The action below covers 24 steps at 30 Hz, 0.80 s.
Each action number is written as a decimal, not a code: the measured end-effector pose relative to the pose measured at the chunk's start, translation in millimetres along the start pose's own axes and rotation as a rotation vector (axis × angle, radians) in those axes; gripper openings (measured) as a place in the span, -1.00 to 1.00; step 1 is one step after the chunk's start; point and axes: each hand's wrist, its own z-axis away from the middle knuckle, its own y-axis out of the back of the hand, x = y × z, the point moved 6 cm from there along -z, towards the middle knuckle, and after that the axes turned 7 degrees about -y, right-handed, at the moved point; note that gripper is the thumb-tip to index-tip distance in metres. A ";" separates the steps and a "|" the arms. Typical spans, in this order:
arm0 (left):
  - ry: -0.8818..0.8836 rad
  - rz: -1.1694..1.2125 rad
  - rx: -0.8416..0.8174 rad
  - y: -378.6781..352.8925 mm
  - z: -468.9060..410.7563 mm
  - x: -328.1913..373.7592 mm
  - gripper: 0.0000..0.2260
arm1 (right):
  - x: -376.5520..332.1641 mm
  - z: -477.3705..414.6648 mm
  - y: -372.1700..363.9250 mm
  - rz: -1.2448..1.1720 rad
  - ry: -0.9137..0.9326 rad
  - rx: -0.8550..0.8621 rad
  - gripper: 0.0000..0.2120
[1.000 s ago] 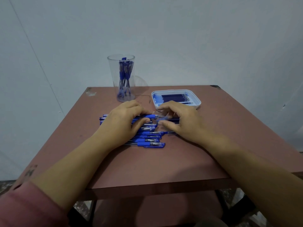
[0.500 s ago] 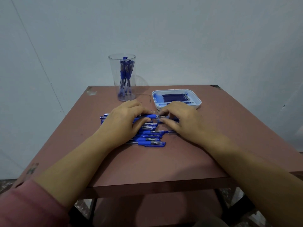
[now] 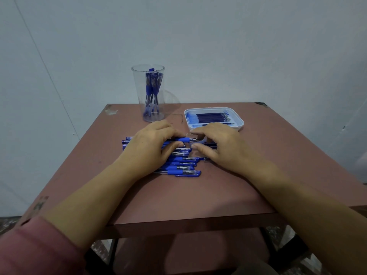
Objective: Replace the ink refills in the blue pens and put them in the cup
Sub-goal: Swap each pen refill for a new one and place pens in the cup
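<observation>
Near the cup (image 3: 139,96), your left hand (image 3: 151,143) grips a pen (image 3: 181,139) that looks light and slippery, so pinch it where it is rubbery; I cannot tell if your right hand (image 3: 220,147) holds anything.

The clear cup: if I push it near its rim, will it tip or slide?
The clear cup is tall and narrow, so a push there would probably tip it. The pens standing inside likely raise its weight. Pushed low, it may slide.

Clear glossy plastic cup (image 3: 148,92); matt reddish table (image 3: 178,195); white plastic tray (image 3: 238,118).
</observation>
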 end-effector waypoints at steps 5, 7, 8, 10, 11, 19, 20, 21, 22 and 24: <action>-0.003 -0.008 -0.008 -1.1 0.6 0.2 -0.77 | -1.9 -0.6 0.1 0.012 0.009 -0.001 -0.83; 0.002 -0.008 -0.003 -0.6 0.8 -1.4 -0.80 | -0.8 -0.5 -1.6 0.023 -0.002 -0.011 -0.73; 0.002 -0.007 -0.001 -0.5 0.8 -1.3 -0.81 | -0.4 -0.2 -2.0 0.026 -0.011 -0.018 -0.70; -0.003 -0.004 -0.001 -0.5 0.5 0.3 -0.81 | 0.1 0.6 -1.0 0.016 -0.031 -0.023 -0.69; -0.003 -0.001 -0.002 -0.6 0.3 1.1 -0.79 | 0.0 0.8 -0.3 0.009 -0.033 -0.021 -0.72; 0.001 0.005 -0.009 -1.2 0.2 0.8 -0.77 | -2.6 -0.1 -0.9 0.033 -0.009 -0.018 -0.71; 0.001 0.007 -0.010 -1.4 0.1 1.3 -0.77 | -2.8 0.2 -0.1 0.025 -0.013 -0.016 -0.72; 0.001 0.008 -0.012 -1.6 0.0 1.8 -0.76 | -2.9 0.4 0.3 0.018 -0.014 -0.016 -0.75; 0.000 0.006 -0.015 -1.7 0.1 1.9 -0.76 | -3.3 0.2 0.6 0.016 -0.008 -0.016 -0.80; -0.005 0.001 -0.015 -1.6 0.3 2.1 -0.76 | -3.8 -0.8 0.3 0.024 0.007 -0.012 -0.87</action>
